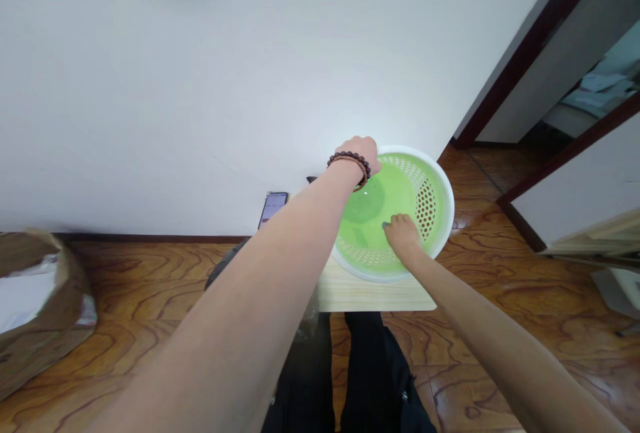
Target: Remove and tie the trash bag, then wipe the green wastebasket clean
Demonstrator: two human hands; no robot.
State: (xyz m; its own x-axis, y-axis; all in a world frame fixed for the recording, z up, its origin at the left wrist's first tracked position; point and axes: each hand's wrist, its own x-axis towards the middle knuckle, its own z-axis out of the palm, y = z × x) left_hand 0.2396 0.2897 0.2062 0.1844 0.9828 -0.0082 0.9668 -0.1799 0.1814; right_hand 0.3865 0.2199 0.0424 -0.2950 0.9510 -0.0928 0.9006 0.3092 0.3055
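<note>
A round green and white basket (pixel 444 183) with perforated sides stands on a light wooden board (pixel 370 294). My left hand (pixel 365 150), with a dark bead bracelet at its wrist, is closed on the upper left rim, its thumb side over the inside. Within the basket, my right hand (pixel 401 233) is held low with its fingers curled together. A small greyish thing (pixel 385 225) shows at its fingertips, too small to name. My left forearm hides the basket's left side.
A phone (pixel 273 206) lies left of my left forearm, near the white wall (pixel 200 86). On the brown wood floor (pixel 145 286) at far left is an open cardboard box (pixel 60 326) with papers inside. A dark-framed doorway (pixel 530 46) is at right.
</note>
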